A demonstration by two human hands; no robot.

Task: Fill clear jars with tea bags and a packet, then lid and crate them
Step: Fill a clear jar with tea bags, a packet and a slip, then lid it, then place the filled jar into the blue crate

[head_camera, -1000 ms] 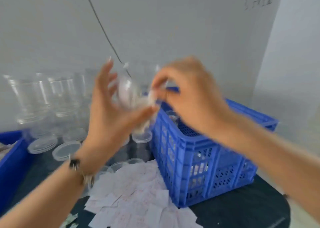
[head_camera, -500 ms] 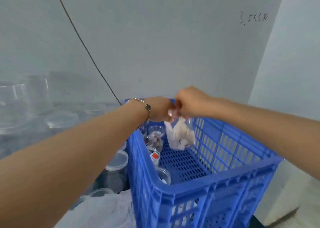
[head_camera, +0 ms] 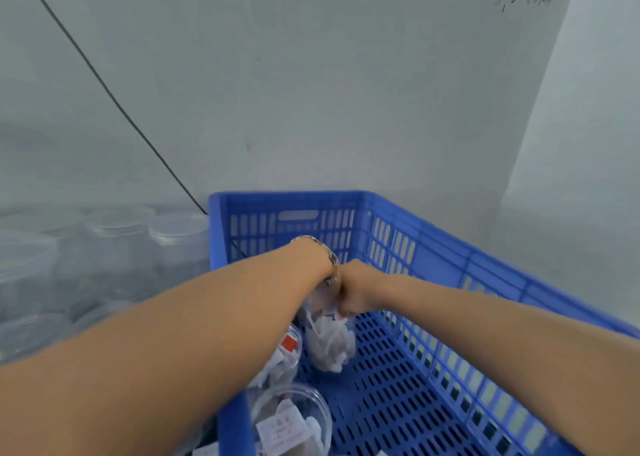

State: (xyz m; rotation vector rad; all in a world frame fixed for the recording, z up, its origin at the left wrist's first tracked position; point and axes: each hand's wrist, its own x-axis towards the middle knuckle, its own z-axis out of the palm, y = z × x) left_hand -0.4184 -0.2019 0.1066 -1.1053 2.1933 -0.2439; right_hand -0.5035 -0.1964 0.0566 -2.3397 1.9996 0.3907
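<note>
Both my arms reach into the blue crate (head_camera: 436, 237). My right hand (head_camera: 358, 294) is curled over the top of a clear jar (head_camera: 330, 346) stuffed with white tea bags. That jar hangs upright just above the crate's perforated floor, near the left wall. My left wrist, wearing a bracelet, touches my right hand; my left hand itself is hidden behind the wrist, so its grip does not show. Two more filled jars stand along the crate's left wall: one with a red label (head_camera: 285, 350) and a nearer one (head_camera: 289, 417).
Blurred clear jars with lids (head_camera: 178, 233) stand on the table left of the crate. A thin black cable (head_camera: 104, 84) runs down the grey wall behind. The crate's floor to the right of the jars (head_camera: 398, 396) is bare.
The jar was held up over the table and capped; both hands have since carried it right into the crate and lowered it towards the floor. My view followed to the right.
</note>
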